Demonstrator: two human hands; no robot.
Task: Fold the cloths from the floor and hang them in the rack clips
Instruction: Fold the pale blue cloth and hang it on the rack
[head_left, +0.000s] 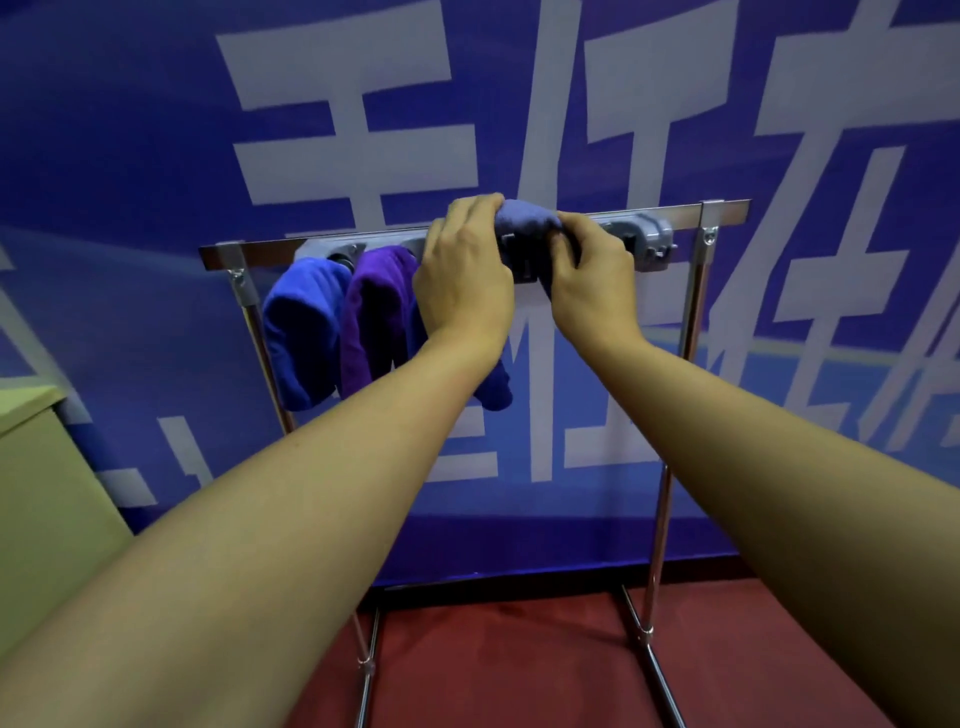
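Note:
A metal rack (691, 291) carries a grey clip rail (649, 236) on its top bar. A blue cloth (304, 332) hangs from the leftmost clip and a purple cloth (374, 312) from the clip beside it. A grey-blue cloth (524, 215) is bunched over the third clip. My left hand (462, 270) grips its left side, fingers curled over the top. My right hand (592, 275) pinches its right side. Its lower end (496, 389) hangs behind my left wrist. The clip under the cloth is mostly hidden.
An unused clip sits at the rail's right end. A blue banner with white characters (363, 130) hangs behind the rack. A pale green cabinet (47, 483) stands at the left. Red carpet (498, 665) covers the floor around the rack's base bars.

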